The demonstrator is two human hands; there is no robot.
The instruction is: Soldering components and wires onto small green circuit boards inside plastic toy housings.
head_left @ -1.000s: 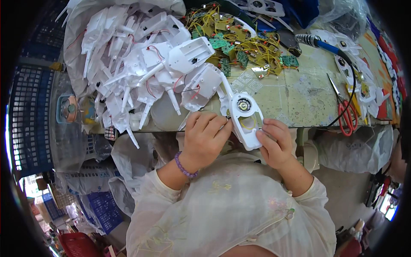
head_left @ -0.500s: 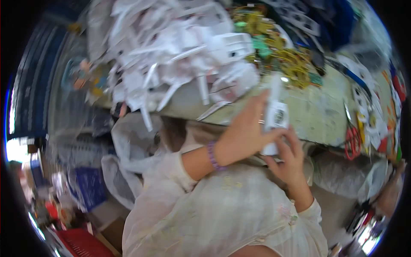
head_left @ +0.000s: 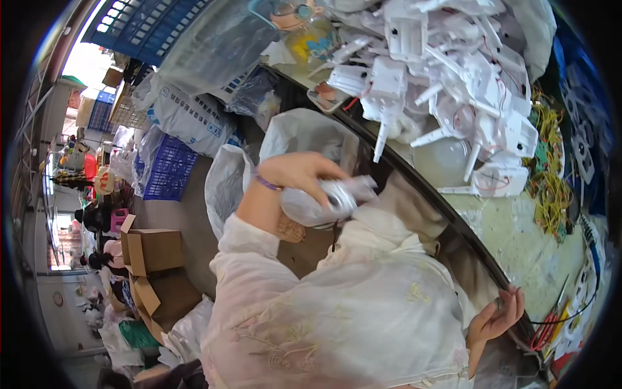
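My left hand (head_left: 299, 174) is closed around a white plastic piece (head_left: 340, 194), partly translucent and smeared by motion, so its exact kind is unclear. It is held off the table, beside the mouth of a whitish sack (head_left: 304, 126) below the table edge. At the right, my right hand (head_left: 500, 316) is by the front edge of the table, fingers apart and loosely bent, with nothing visible in them. On the table lies a heap of white plastic housings with long handles (head_left: 447, 91), some with thin red wires.
A tangle of yellow wires (head_left: 551, 188) lies right of the heap. Red-handled scissors (head_left: 545, 330) rest near the right end of the greenish tabletop (head_left: 512, 240). To the left stand a purple-blue plastic basket (head_left: 170, 167) and an open cardboard box (head_left: 159, 253).
The view has swung left. My hands have parted: the left has carried the white piece off the table toward the sack, while the right has let go and sits by the table edge.
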